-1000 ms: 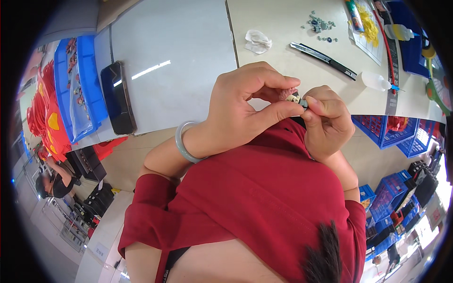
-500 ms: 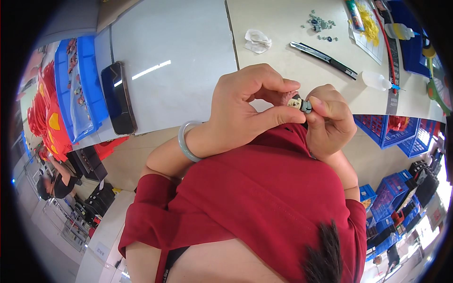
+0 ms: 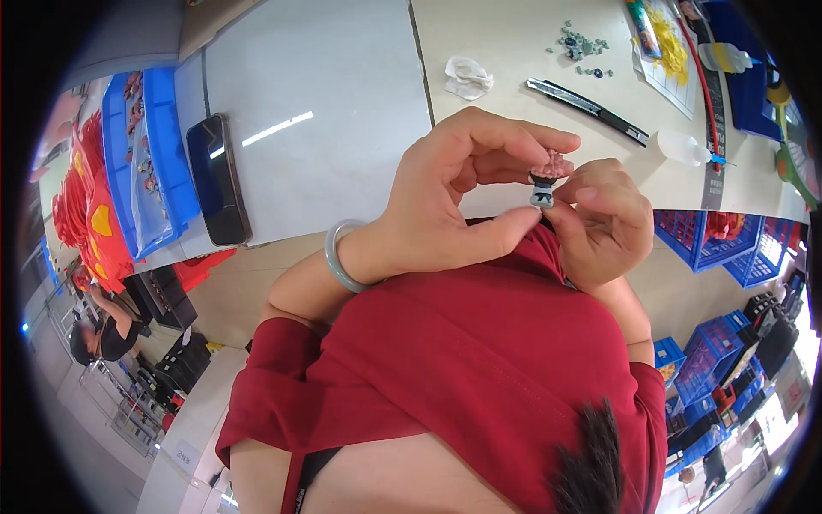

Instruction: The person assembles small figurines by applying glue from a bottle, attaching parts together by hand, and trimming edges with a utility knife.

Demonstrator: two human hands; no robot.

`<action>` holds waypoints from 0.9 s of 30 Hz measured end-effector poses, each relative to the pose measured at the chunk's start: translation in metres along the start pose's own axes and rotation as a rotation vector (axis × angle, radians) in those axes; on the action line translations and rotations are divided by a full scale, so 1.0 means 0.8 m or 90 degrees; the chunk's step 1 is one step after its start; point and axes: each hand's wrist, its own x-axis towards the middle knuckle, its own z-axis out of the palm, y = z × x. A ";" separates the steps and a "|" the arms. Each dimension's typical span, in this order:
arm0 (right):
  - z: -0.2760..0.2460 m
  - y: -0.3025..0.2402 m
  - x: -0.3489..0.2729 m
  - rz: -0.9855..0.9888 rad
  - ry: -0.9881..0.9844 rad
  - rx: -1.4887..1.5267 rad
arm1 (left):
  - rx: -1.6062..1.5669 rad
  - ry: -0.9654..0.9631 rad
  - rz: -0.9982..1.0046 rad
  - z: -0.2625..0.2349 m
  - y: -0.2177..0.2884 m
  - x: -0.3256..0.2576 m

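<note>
A tiny figurine [image 3: 542,195] with a knobbly pink top, a dark band and a pale grey body stands roughly upright between my hands. My left hand [image 3: 458,193], a pale bangle on its wrist, grips it with a finger at the pink top and the thumb near its base. On the other side, my right hand [image 3: 606,221] is curled, its thumb and forefinger pinching at the lower right of the figurine. Beyond the hands, a black utility knife [image 3: 589,111] lies on the table near a crumpled white tissue [image 3: 468,79] and several small grey-green pieces [image 3: 582,44].
At right are a white squeeze bottle [image 3: 682,147] with a blue tip, a yellow-filled bottle [image 3: 724,57], yellow bits [image 3: 673,53] on paper and a red cord [image 3: 704,73]. A phone [image 3: 217,180] and blue bin [image 3: 171,163] sit left. Blue crates [image 3: 698,236] stand below the table edge.
The figurine has turned from lying sideways with its face showing to upright with the pink top up. My left hand's fingers have shifted right and wider apart; the right fingers have moved lower on it.
</note>
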 end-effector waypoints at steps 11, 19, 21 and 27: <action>-0.003 0.005 -0.007 0.029 0.025 -0.004 | 0.139 -0.034 0.061 -0.011 0.003 -0.001; -0.014 0.027 0.016 0.089 0.010 -0.324 | 0.186 0.007 0.089 -0.013 0.002 -0.008; -0.018 0.039 0.028 0.088 -0.060 -0.454 | 0.183 0.023 0.086 -0.016 0.003 -0.010; 0.026 0.064 0.055 -0.020 -0.215 -0.406 | 0.210 0.106 0.101 -0.029 0.004 -0.019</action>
